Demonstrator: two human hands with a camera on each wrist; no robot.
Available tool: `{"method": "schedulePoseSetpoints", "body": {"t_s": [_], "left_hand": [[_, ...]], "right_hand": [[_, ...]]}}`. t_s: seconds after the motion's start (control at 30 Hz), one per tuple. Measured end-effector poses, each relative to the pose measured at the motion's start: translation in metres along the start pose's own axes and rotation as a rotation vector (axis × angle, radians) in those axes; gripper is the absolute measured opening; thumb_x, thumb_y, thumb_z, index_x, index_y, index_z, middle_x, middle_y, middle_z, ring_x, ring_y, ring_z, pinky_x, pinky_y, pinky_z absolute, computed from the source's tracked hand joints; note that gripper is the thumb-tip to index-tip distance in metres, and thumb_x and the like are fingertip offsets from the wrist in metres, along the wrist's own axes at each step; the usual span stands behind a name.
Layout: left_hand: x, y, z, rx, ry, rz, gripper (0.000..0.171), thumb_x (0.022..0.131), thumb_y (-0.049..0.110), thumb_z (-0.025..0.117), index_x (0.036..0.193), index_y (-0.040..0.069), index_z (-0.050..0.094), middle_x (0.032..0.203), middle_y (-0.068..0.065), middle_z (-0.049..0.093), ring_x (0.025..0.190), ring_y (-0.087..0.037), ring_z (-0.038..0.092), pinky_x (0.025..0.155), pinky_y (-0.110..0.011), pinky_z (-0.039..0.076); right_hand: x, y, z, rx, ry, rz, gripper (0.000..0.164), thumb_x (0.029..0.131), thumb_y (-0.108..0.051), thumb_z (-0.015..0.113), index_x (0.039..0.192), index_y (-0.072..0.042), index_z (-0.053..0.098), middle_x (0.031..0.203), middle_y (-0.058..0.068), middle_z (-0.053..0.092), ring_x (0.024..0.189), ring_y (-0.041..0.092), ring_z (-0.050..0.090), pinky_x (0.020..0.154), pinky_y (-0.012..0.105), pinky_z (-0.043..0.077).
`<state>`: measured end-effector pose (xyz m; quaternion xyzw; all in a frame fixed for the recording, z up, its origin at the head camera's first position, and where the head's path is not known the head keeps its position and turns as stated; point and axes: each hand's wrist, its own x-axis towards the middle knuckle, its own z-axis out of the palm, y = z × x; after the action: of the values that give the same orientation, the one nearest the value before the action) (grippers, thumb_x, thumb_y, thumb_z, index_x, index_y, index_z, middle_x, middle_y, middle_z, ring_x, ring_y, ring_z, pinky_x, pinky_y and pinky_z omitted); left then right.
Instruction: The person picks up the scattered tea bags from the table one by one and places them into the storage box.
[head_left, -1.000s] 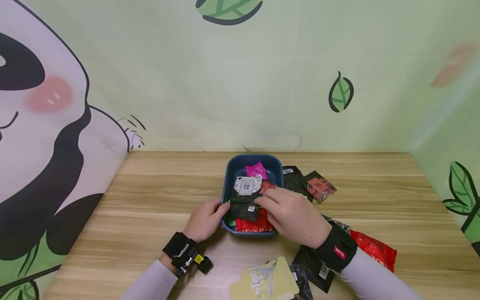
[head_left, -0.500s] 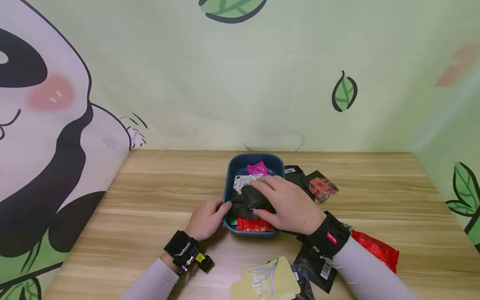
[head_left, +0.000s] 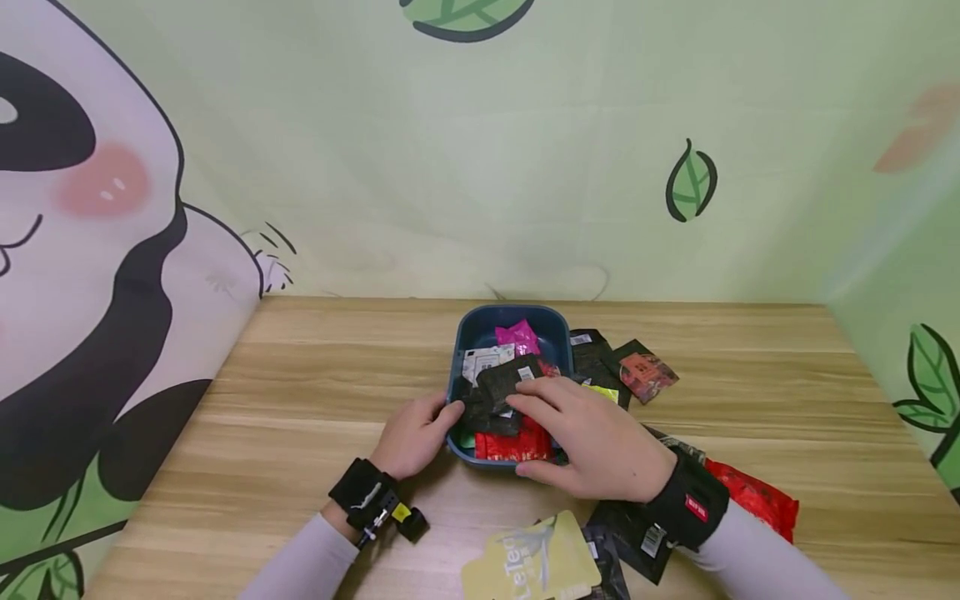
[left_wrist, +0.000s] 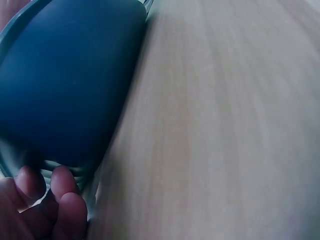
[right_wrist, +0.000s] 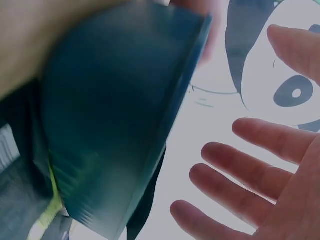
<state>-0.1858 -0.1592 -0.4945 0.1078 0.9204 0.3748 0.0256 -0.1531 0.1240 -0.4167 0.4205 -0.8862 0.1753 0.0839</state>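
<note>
My left hand [head_left: 411, 437] holds the left side of a dark blue plastic bin [head_left: 453, 375], with the thumb over the rim. In the left wrist view its fingertips [left_wrist: 64, 181] meet the end of the bin. Over the bin's right edge hovers my right hand [head_left: 600, 433], its fingers [right_wrist: 235, 185] spread apart with nothing between them. Just beyond them, a small black packet [head_left: 504, 382] lies on top of the pile inside the bin. Around it are a black-and-white packet [head_left: 487, 358], a red packet [head_left: 510, 444] and a shiny pink packet [head_left: 517, 335].
Right of the bin lie black packets [head_left: 592, 358] and one with a red-orange print [head_left: 645, 372]. Beneath the right forearm are a red bag [head_left: 757, 500] and a black packet with a barcode [head_left: 633, 537]. A yellow pouch [head_left: 532, 562] lies near the front. Behind stands a printed backdrop [head_left: 525, 167].
The right hand lowered a small black packet onto the pile, let go of it and drew back slightly toward the front right. The left hand stayed on the bin.
</note>
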Motion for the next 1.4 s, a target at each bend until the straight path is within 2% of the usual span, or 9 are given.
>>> {"method": "schedulePoseSetpoints", "body": {"t_s": [0.2,0.37,0.53,0.67,0.73,0.9,1.03,1.23,1.4], "left_hand": [[0.001,-0.001,0.000,0.001,0.002,0.008,0.029,0.106,0.043,0.052,0.091,0.026,0.069,0.072,0.006,0.059,0.072,-0.013,0.057,0.065,-0.031,0.041],[0.002,0.000,0.000,0.004,0.005,0.016,0.028,0.106,0.043,0.052,0.092,0.026,0.069,0.073,0.007,0.059,0.072,-0.013,0.057,0.066,-0.032,0.042],[0.001,0.000,0.000,0.008,0.007,0.014,0.028,0.106,0.044,0.052,0.094,0.026,0.069,0.073,0.007,0.059,0.073,-0.013,0.056,0.066,-0.031,0.041],[0.001,0.001,0.000,0.003,0.008,0.011,0.027,0.106,0.043,0.052,0.095,0.026,0.070,0.075,0.006,0.060,0.074,-0.014,0.057,0.067,-0.032,0.042],[0.000,0.001,0.000,0.002,0.007,0.010,0.027,0.106,0.043,0.052,0.095,0.026,0.070,0.075,0.006,0.060,0.074,-0.014,0.057,0.067,-0.032,0.042],[-0.001,0.001,-0.001,-0.002,0.005,0.006,0.027,0.107,0.042,0.052,0.095,0.025,0.069,0.075,0.006,0.060,0.075,-0.014,0.057,0.067,-0.032,0.042],[-0.001,0.001,0.000,-0.012,0.002,0.004,0.027,0.107,0.042,0.052,0.096,0.025,0.070,0.076,0.005,0.060,0.076,-0.014,0.057,0.067,-0.032,0.042],[-0.001,0.000,0.000,-0.009,0.002,0.004,0.027,0.107,0.042,0.052,0.098,0.025,0.070,0.077,0.005,0.061,0.077,-0.014,0.057,0.068,-0.032,0.041],[0.000,-0.002,0.001,0.002,0.006,0.004,0.026,0.106,0.043,0.052,0.098,0.026,0.070,0.076,0.006,0.060,0.077,-0.013,0.057,0.068,-0.032,0.042]], "right_hand": [[-0.020,-0.010,0.004,0.056,-0.035,-0.048,0.068,0.092,-0.060,0.069,0.143,-0.017,0.058,0.146,0.002,0.057,0.131,0.017,0.056,0.106,0.042,0.053],[-0.036,-0.022,0.011,0.110,-0.104,-0.080,0.065,0.092,-0.060,0.069,0.145,-0.023,0.057,0.146,-0.004,0.056,0.129,0.011,0.056,0.105,0.038,0.053],[-0.046,-0.035,0.015,0.128,-0.146,-0.113,0.064,0.091,-0.060,0.071,0.144,-0.027,0.056,0.152,-0.006,0.051,0.133,0.011,0.052,0.108,0.041,0.051],[-0.051,-0.043,0.018,0.137,-0.188,-0.151,0.064,0.095,-0.062,0.065,0.146,-0.025,0.054,0.156,-0.004,0.050,0.141,0.016,0.049,0.111,0.046,0.048],[-0.051,-0.046,0.019,0.147,-0.233,-0.168,0.064,0.097,-0.064,0.058,0.147,-0.023,0.054,0.155,-0.003,0.052,0.141,0.018,0.050,0.111,0.047,0.048],[-0.050,-0.046,0.026,0.157,-0.366,-0.170,0.069,0.097,-0.072,0.045,0.145,-0.023,0.056,0.145,-0.003,0.059,0.130,0.015,0.056,0.106,0.041,0.052],[-0.049,-0.042,0.032,0.183,-0.457,-0.135,0.069,0.094,-0.075,0.047,0.142,-0.026,0.059,0.138,-0.006,0.062,0.122,0.013,0.060,0.102,0.038,0.054],[-0.048,-0.040,0.038,0.197,-0.481,-0.141,0.060,0.094,-0.066,0.059,0.139,-0.026,0.060,0.128,-0.009,0.065,0.110,0.007,0.060,0.099,0.033,0.055],[-0.047,-0.039,0.041,0.217,-0.494,-0.115,0.062,0.092,-0.069,0.061,0.138,-0.027,0.060,0.118,-0.010,0.060,0.099,0.004,0.053,0.091,0.025,0.053]]}}
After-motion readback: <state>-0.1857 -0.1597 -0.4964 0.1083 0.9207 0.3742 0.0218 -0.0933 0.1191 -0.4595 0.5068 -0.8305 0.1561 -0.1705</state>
